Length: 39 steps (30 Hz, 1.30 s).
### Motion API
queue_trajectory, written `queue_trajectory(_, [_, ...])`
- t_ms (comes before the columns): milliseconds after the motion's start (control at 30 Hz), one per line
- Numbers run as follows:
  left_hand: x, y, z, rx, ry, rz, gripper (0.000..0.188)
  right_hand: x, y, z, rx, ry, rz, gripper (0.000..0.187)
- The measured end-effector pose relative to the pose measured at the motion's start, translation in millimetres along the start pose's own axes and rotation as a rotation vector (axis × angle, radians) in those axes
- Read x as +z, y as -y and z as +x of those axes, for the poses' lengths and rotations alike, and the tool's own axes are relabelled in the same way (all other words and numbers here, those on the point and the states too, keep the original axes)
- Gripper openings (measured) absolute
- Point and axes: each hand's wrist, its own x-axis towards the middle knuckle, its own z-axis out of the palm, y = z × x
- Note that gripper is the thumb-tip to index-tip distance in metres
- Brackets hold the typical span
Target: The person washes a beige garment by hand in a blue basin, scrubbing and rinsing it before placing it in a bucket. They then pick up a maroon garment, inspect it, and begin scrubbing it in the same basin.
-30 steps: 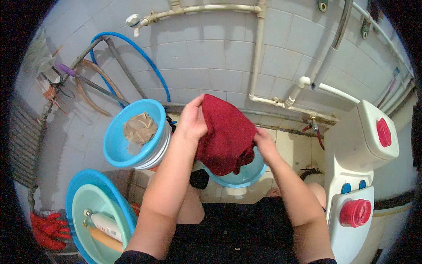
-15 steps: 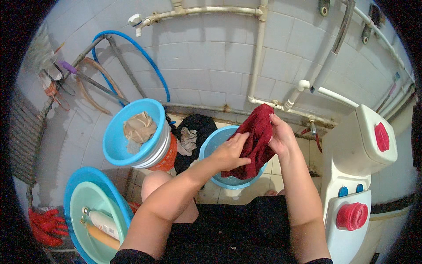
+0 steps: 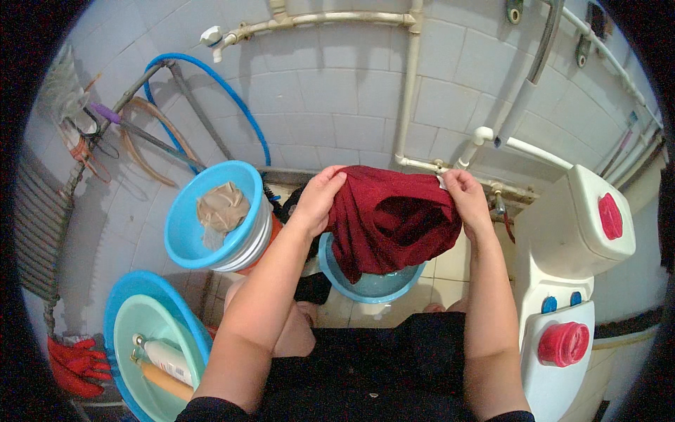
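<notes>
A dark red garment [image 3: 390, 221] hangs stretched between my two hands, its lower edge drooping in folds. My left hand [image 3: 318, 200] pinches its upper left corner. At the upper right corner, my right hand [image 3: 467, 200] grips the cloth beside a small white tag [image 3: 442, 181]. Underneath stands a light blue basin [image 3: 383, 295] with water in it, its far side hidden by the garment. Dark cloth [image 3: 313, 288] shows beside the basin, mostly covered by my left arm.
At left, a blue basin [image 3: 181, 228] holding a beige cloth [image 3: 223, 207] tops a bucket. Nearer, a pale green basin [image 3: 126, 320] with bottles sits inside a larger blue one. Red gloves [image 3: 79, 366] lie far left. A toilet [image 3: 555, 243] stands at right; pipes run along the wall.
My left hand has moved up and left to the garment's corner, and my right hand has shifted right. The bunched garment is now spread wide between them.
</notes>
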Motion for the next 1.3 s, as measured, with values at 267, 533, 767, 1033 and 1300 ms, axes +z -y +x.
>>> queue_trajectory(267, [-3, -23, 0, 0.005, 0.056, -0.288, 0.021, 17, -44, -10, -0.164, 0.094, -1.127, 0.056])
queue_trajectory(533, [-38, -31, 11, -0.042, -0.219, -0.259, 0.02, -8, -35, -2, 0.181, 0.223, -0.406, 0.023])
queue_trajectory(767, [-31, -40, 2, 0.129, -0.332, -0.015, 0.022, -18, 4, -11, 0.185, 0.218, -0.088, 0.016])
queue_trajectory(1033, [-31, -36, 0, 0.341, -0.342, 0.549, 0.022, -19, -4, -6, -0.105, -0.269, -0.545, 0.023])
queue_trajectory(1300, [12, -15, 1, 0.121, -0.017, -0.056, 0.022, 34, -9, -33, -0.469, -0.132, -0.779, 0.042])
